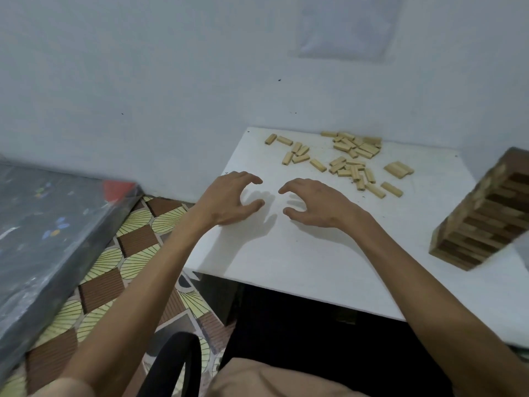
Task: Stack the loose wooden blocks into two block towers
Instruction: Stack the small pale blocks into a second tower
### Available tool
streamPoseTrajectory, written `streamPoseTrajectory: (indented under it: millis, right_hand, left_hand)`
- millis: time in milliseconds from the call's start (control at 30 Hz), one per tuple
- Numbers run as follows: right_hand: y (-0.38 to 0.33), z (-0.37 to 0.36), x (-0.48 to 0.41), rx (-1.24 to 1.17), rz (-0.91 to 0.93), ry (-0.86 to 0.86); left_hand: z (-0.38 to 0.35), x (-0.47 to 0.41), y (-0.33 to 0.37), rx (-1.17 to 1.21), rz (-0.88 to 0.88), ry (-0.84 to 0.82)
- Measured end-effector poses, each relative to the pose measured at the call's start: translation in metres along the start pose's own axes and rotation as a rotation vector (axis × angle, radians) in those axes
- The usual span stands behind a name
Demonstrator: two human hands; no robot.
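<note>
Head view, left hand (229, 200), right hand (317, 204), fingers loosely curved, empty, blocks (352, 170) beyond

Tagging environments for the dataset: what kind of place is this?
Probably a home room, not a lab: small white table against a plain wall, patterned floor tiles, what looks like a plastic-wrapped mattress beside it, loose wooden blocks on top.
</note>
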State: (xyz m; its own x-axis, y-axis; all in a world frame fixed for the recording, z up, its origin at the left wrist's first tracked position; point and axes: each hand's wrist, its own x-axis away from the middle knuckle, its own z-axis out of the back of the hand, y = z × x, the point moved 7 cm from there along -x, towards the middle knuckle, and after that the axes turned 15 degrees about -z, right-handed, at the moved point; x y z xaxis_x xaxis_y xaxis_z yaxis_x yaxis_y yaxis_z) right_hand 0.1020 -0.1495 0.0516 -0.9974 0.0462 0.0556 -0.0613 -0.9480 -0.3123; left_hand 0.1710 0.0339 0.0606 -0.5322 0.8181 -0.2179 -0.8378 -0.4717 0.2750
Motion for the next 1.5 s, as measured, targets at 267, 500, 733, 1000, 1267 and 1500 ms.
streamPoseTrajectory:
  millis: [267, 500, 733, 1000, 1267, 1500]
  right_hand:
    - [0.06, 0.022, 0.022, 0.024, -0.187, 0.062]
    - [0.11, 0.037, 0.033, 0.04, -0.357, 0.13]
    - [0.15, 0.041, 0.029, 0.053, -0.494, 0.201]
    - [0.171, 0.027, 0.018, 0.021, -0.646, 0.318]
    - [0.179, 0.02, 0.012, -0.066, -0.71, 0.355]
    - [0.173, 0.033, 0.007, -0.231, -0.669, 0.486]
  left_hand:
    - [-0.023, -0.061, 0.042, 0.023, -0.141, -0.02]
    - [-0.059, -0.125, 0.067, 0.059, -0.217, -0.078]
    - [-0.1, -0.173, 0.077, 0.092, -0.258, -0.135]
    - [-0.116, -0.219, 0.09, 0.111, -0.308, -0.069]
    - [-0.126, -0.227, 0.085, 0.134, -0.274, -0.005]
    - [-0.124, -0.223, 0.077, 0.179, -0.276, 0.044]
